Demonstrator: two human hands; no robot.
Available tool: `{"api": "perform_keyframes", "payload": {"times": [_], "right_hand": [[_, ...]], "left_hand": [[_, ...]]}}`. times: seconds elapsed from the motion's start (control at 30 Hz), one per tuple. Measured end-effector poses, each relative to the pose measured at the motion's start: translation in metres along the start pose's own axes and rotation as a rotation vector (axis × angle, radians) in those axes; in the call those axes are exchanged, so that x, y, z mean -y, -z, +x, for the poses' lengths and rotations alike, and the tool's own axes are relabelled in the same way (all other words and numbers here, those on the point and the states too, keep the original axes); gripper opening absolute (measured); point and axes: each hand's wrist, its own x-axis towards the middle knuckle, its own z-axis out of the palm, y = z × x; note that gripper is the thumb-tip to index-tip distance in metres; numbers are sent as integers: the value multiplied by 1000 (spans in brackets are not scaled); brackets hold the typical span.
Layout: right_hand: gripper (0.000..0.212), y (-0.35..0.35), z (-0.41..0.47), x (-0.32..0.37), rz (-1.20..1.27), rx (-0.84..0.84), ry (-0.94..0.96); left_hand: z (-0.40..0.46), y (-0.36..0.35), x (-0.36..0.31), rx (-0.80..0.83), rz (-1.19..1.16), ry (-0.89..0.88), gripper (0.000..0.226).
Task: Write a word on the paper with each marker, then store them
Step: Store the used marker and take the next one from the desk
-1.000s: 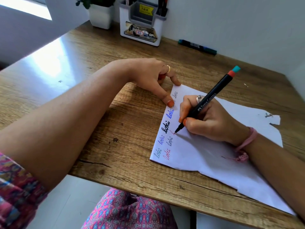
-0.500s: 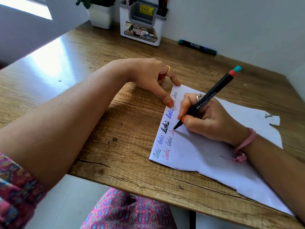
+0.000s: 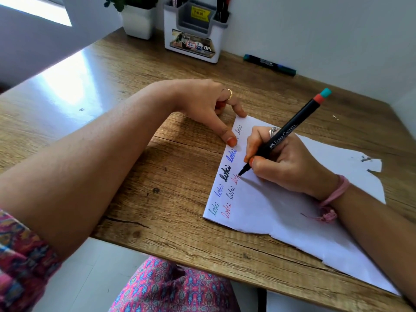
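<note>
several words done on the paper point(image 3: 281, 206); right hand point(image 3: 281, 158) grips a marker point(image 3: 283, 136) mid-word, left hand point(image 3: 202, 104) pins the 11 o'clock corner with straight fingers; storing remains

Grainy, glossy wooden desk point(image 3: 139, 167) carries matt white paper point(image 3: 281, 212) and a smooth plastic organiser point(image 3: 193, 50).

Left hand point(image 3: 202, 104): forearm crossing in from the lower left, index finger extended with its tip pressed down, the other fingers curled under, a ring on one. Right hand point(image 3: 283, 161): forearm entering from the lower right, thumb and fingers pinched in a writing grip, a ring on one finger, a pink band at the wrist.
</note>
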Motion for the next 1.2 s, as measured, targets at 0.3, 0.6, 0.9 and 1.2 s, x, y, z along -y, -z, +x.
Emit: {"api": "perform_keyframes", "payload": {"times": [0.3,0.6,0.9,1.2], "right_hand": [[13,0,1,-2,-13,-34,20],[15,-1,1,0,-27,-40,25],[4,0,2,-3,214,-127,37],[27,2,5,2,277,-379,-13]], "left_hand": [[1,0,1,0,-22,-12,80],[6,-3,6,-33,-82,6,74],[0,1,16,-50,-387,13,22],[-5,2,31,-98,-666,-68,27]]}}
